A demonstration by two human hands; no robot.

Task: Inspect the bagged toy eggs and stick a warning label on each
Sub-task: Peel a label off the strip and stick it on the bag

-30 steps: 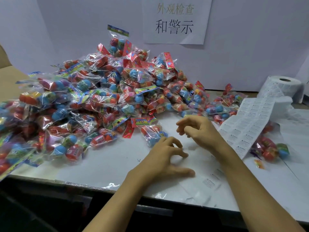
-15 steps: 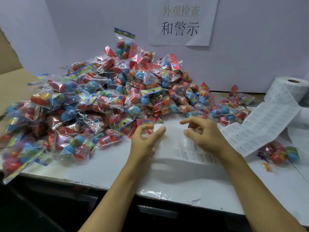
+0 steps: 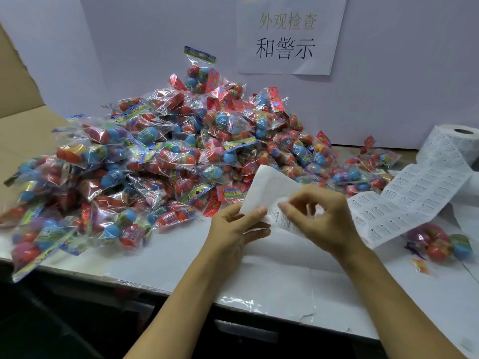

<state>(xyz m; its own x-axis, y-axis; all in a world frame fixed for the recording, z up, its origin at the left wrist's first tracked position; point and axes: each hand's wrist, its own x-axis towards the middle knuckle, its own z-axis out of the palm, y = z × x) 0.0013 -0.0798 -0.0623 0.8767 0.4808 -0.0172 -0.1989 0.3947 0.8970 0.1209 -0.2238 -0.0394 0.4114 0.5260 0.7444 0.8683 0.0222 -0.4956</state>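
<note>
A big heap of clear bags of coloured toy eggs (image 3: 166, 161) covers the left and middle of the white table (image 3: 166, 252). A strip of white label backing paper (image 3: 269, 187) is lifted off the table in front of the heap. My left hand (image 3: 233, 229) pinches its lower left edge between thumb and fingers. My right hand (image 3: 321, 218) pinches the strip's printed part, just right of the left hand. A sheet of printed warning labels (image 3: 414, 200) runs from the strip to a roll (image 3: 456, 143) at the far right.
A single bag of eggs (image 3: 438, 242) lies at the right, near the label sheet. A few more bags (image 3: 363, 172) sit behind the sheet. A paper sign (image 3: 287, 35) hangs on the white back wall. Brown cardboard (image 3: 23, 125) stands at the left.
Both hands rose from the table and took hold of the label strip, lifting its end up. The left hand moved forward and right to meet the right hand.
</note>
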